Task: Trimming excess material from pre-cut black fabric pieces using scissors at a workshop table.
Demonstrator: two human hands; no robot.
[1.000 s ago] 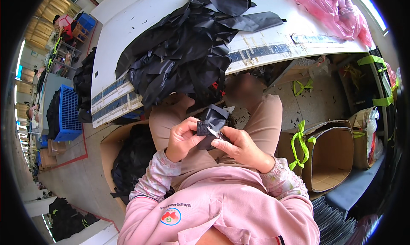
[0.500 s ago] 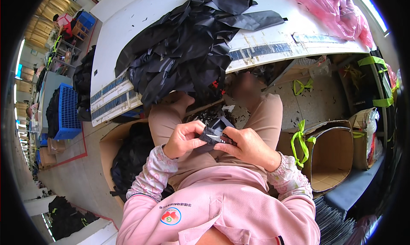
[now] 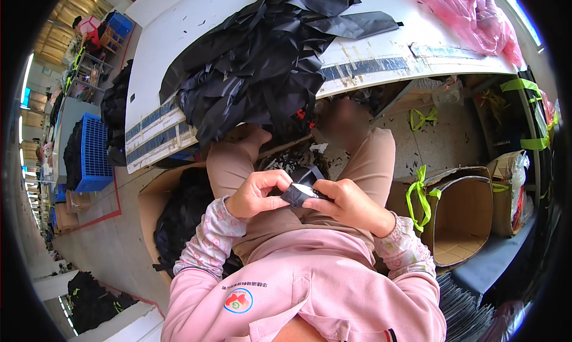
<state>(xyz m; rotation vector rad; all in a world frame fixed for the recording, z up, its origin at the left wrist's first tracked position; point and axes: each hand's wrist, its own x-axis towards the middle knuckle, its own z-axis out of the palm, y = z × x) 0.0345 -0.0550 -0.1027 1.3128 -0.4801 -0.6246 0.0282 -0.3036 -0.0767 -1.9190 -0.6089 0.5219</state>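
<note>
My left hand (image 3: 257, 194) pinches the end of a black fabric piece (image 3: 294, 196) between thumb and fingers, above my lap. Opposite it, my right hand (image 3: 347, 202) is closed on a small dark object with pale spots (image 3: 316, 194), mostly hidden by the fingers. Its kind cannot be made out. A bright sliver shows between the two hands, against the black piece. Beyond the fingers a length of black material (image 3: 307, 176) hangs between my knees.
A heap of black sheet pieces (image 3: 250, 73) overhangs the white table (image 3: 369, 50) ahead. Pink plastic (image 3: 465, 14) lies at its far right. Open cardboard boxes stand right (image 3: 462, 223) and left (image 3: 149, 205), the left one holding black material. Dark scraps litter the floor (image 3: 411, 142).
The black piece has turned between my fingers, showing more of its dark face. Less of the bright sliver shows. My hands stay close together in nearly the same place.
</note>
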